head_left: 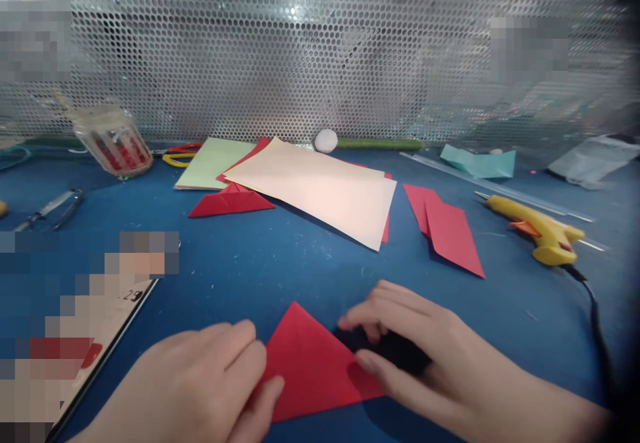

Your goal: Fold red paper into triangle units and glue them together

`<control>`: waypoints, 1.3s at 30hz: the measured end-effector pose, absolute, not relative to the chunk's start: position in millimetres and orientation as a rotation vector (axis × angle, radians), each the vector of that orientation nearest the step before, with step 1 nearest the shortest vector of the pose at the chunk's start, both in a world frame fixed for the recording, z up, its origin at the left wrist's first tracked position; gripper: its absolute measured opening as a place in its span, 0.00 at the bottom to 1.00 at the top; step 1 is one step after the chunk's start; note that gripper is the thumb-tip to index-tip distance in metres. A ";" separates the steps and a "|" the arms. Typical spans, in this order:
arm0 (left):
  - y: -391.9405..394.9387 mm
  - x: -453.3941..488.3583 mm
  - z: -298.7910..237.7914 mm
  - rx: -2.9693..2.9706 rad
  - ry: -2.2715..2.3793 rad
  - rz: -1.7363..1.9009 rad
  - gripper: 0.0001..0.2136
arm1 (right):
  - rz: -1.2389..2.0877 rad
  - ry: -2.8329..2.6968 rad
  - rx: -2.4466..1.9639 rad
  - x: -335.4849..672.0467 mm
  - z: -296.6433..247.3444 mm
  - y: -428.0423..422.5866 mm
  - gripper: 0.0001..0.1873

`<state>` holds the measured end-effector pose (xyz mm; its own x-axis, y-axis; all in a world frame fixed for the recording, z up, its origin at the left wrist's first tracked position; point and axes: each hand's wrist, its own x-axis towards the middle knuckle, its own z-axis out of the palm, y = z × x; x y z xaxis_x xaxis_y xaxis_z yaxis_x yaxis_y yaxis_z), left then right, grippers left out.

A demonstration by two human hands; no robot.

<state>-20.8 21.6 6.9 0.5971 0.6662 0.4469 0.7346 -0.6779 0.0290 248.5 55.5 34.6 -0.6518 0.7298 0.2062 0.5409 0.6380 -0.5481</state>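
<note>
A red sheet of paper folded into a triangle (315, 369) lies on the blue table, its point facing away from me. My left hand (200, 376) is closed over its left corner, with the thumb pressed on the paper and the curled fingertips hidden. At the right corner my right hand (425, 349) touches the paper with its thumb; its curved fingers are spread apart from the thumb, above the table. A smaller folded red paper piece (233, 201) rests further back, beside the stacked sheets.
Behind are cream paper sheets (320, 186), green paper (213, 163), red paper pieces (450, 229) and a white ball (326, 141). A yellow glue gun (540, 226) with a black cord lies right. On the left are a jar (115, 143), scissors (177, 157) and a partly blurred phone (115, 323).
</note>
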 end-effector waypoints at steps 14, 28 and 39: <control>34.2 -11.6 29.2 -3.043 -1.678 -1.067 0.09 | 0.854 -2.167 -1.032 239.2 21.4 54.0 0.07; 46.8 -6.4 40.2 -3.111 -1.632 -0.877 0.09 | 0.860 -2.098 -1.112 237.1 19.3 55.7 0.12; 37.7 -9.4 31.2 -3.003 -1.239 -0.841 0.13 | 0.789 -2.234 -0.789 244.3 18.6 59.9 0.11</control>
